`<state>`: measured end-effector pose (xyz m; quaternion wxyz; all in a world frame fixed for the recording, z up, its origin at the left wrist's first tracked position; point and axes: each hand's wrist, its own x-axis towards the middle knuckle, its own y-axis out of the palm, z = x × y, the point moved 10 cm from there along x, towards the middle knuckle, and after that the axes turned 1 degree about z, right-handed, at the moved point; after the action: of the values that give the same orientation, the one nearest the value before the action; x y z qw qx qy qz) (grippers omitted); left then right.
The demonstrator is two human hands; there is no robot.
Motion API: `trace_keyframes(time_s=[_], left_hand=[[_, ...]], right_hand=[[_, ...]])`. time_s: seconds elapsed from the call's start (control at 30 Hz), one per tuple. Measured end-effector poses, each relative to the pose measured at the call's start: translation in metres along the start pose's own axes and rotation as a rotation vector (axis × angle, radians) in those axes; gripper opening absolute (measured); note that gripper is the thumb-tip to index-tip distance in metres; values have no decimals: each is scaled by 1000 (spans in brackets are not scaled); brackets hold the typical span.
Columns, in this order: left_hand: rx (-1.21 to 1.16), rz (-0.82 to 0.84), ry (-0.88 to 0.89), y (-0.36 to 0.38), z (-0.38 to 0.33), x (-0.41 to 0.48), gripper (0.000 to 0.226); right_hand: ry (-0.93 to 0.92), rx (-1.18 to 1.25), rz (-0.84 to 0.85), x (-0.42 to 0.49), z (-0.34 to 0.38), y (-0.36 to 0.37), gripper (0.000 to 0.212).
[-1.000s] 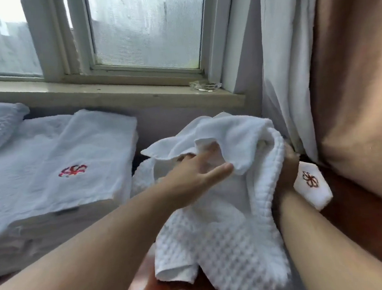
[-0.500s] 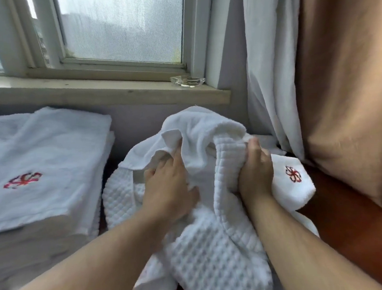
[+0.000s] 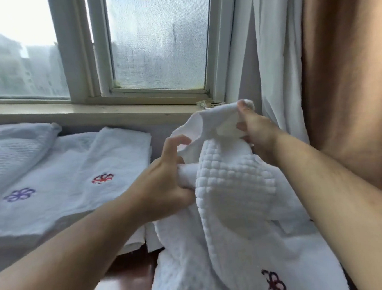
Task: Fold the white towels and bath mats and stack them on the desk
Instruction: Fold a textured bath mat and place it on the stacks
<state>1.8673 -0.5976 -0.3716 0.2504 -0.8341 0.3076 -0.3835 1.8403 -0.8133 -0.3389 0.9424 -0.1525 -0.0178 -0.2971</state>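
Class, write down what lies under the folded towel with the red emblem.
Folded white towels are stacked beneath the red-emblem towel; only their edges show. Their number is covered.

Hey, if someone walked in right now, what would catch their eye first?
The white waffle bath mat held up in the middle: the right hand pinches its top corner, the left hand grips a bunched fold. Left of it, folded towels lie stacked under the window, one bearing a red flower emblem.

Forearms outstretched, left hand (image 3: 165, 183) fisted low on bath mat (image 3: 235, 191), right hand (image 3: 256, 131) higher, pinching its edge.
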Motion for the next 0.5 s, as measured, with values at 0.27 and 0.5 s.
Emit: trace_keyframes(time_s=[0.27, 0.5], left_hand=[[131, -210, 318, -34, -84, -7, 56], [140, -133, 279, -36, -78, -37, 49]], right_hand=[[191, -171, 271, -55, 2, 16, 68], [3, -362, 505, -124, -3, 62, 51]])
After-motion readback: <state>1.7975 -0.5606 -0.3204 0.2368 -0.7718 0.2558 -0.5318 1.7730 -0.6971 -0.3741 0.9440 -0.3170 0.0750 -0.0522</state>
